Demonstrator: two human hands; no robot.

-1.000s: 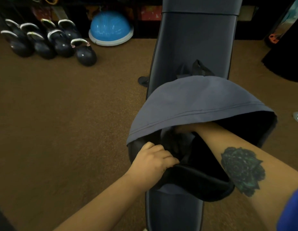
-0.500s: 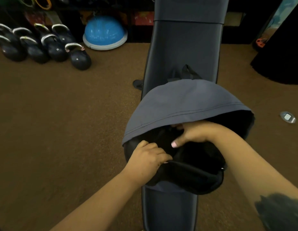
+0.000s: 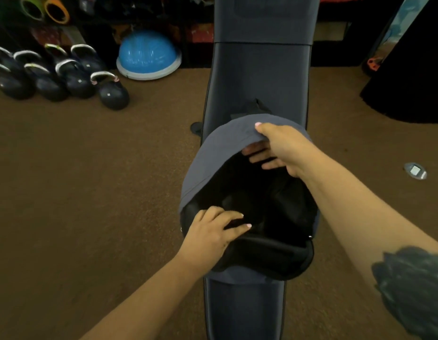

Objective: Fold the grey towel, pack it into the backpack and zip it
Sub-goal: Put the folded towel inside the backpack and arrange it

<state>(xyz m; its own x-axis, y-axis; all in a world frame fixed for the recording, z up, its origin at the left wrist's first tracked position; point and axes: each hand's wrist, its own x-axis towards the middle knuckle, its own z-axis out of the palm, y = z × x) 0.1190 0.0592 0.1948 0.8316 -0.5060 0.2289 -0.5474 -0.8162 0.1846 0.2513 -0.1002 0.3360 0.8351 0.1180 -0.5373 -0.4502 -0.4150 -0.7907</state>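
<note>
The backpack (image 3: 213, 153), grey-blue outside and black inside, lies wide open on a dark padded bench (image 3: 259, 74). My right hand (image 3: 284, 148) pinches the far edge of its top flap, thumb on top and fingers underneath. My left hand (image 3: 213, 234) holds the near-left rim of the opening, fingers laid over the black lining. Dark bulky cloth (image 3: 286, 200) sits deep inside the bag; it is too dark to tell whether this is the grey towel. A small zipper pull (image 3: 310, 237) shows at the near-right rim.
The bench runs from near me to the far wall, with brown carpet on both sides. Several kettlebells (image 3: 112, 92) and a blue balance dome (image 3: 148, 55) stand at the back left. A small silver disc (image 3: 415, 171) lies on the floor to the right, below a large black shape (image 3: 409, 89).
My right hand came out of the bag's inside and took hold of the flap's far edge. My left hand loosened from a fist to spread fingers on the rim.
</note>
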